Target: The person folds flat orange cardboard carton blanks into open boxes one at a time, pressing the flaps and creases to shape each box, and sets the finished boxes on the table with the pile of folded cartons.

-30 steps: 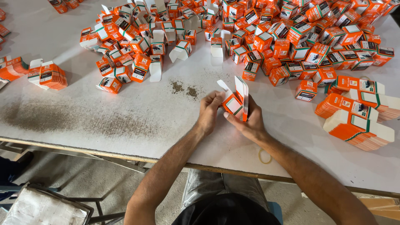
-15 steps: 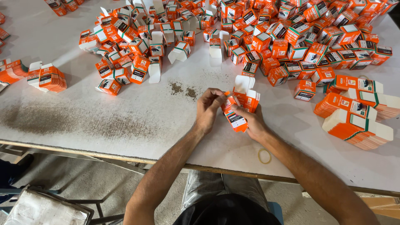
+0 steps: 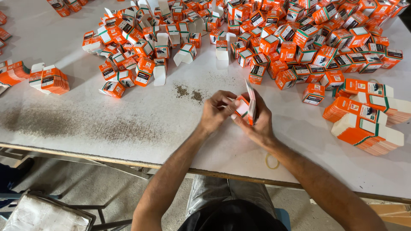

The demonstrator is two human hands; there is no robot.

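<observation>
Fingers (image 3: 222,99) of the left hand (image 3: 215,112) curl onto the near face of a small orange carton (image 3: 245,108), pinching it against the right hand (image 3: 257,124), whose fingers are wrapped around the carton's far side and underside; both hands are thus closed on the same carton. One white flap (image 3: 250,92) stands up from its top, unfolded. The carton is held just above the white tabletop (image 3: 128,128), near the table's front edge and roughly midway along it. Just beyond the hands lies a small patch of dark crumbs (image 3: 188,93). A rubber band (image 3: 271,161) rests on the surface beside the right forearm. To the right, flat unfolded cartons lie in stacks (image 3: 368,132). Across the far half of the table spreads a broad heap of assembled orange-and-white cartons (image 3: 274,38), some with flaps open. At the left edge sits another short stack of flat cartons (image 3: 53,80). Below the table's left end, a metal-framed stool with a white wrapped seat (image 3: 43,216) is visible.
</observation>
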